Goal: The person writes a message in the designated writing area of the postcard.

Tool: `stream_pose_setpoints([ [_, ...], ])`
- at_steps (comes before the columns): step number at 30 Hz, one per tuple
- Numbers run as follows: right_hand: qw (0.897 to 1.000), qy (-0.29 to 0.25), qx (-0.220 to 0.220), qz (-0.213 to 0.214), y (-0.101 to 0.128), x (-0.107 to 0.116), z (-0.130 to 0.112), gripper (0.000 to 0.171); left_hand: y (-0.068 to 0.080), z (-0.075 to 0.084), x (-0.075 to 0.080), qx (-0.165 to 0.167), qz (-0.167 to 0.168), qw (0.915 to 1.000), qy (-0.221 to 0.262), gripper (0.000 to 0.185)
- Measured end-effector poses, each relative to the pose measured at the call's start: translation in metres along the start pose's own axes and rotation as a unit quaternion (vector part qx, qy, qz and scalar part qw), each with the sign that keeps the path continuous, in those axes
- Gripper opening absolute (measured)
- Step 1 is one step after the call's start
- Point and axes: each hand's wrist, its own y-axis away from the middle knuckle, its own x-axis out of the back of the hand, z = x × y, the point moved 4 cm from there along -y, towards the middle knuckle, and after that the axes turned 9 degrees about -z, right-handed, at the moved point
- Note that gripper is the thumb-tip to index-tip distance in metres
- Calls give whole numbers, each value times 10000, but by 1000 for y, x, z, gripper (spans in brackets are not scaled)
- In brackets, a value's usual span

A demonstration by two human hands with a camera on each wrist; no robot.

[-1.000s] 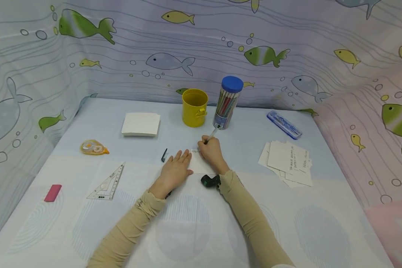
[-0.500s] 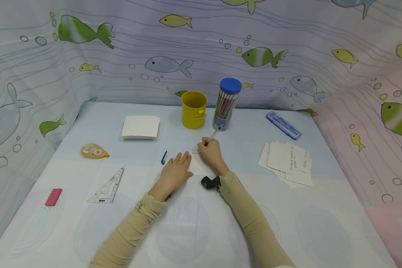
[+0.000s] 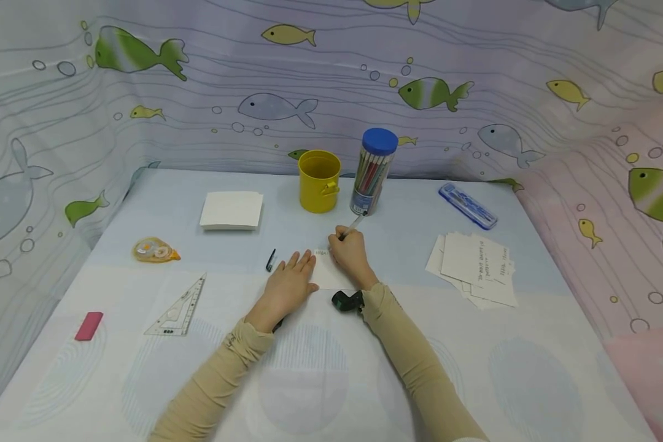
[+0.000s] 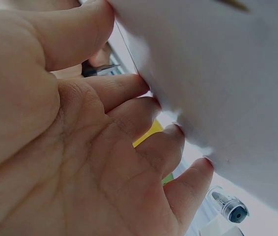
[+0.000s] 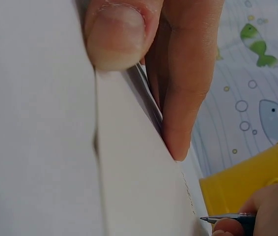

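Mid-frame, the left hand (image 3: pixel 290 282) lay with fingers extended on a white card (image 3: pixel 331 275), presumably to stop it sliding. The right hand (image 3: pixel 351 255) had its fingers pinched around a pen (image 3: pixel 356 224), its tip near the line of writing. The cap (image 3: pixel 271 260), left of frame centre, seemed parked within reach.

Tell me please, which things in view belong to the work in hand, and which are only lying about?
Belong to the work:
pen, held in the right hand
sheet, touched by the left hand
probably also: written cards, blank stack, small cap

Lying about, it seems:
yellow bucket
pencil tub
blue case
correction tape
set square
red block
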Motion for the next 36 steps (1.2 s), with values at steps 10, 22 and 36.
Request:
stream_pose_setpoints([
  [10, 9997, 253, -6, -29, 0, -1, 0, 39, 0, 0, 0, -16, 17, 10000, -54, 66],
  [22, 9994, 351, -36, -10, 0, -1, -3, 39, 1, 0, 0, -8, 42, 10000, -67, 66],
  [36, 9985, 537, -73, -14, -2, -1, -1, 38, 0, -1, -1, -24, 34, 9998, -173, 65],
])
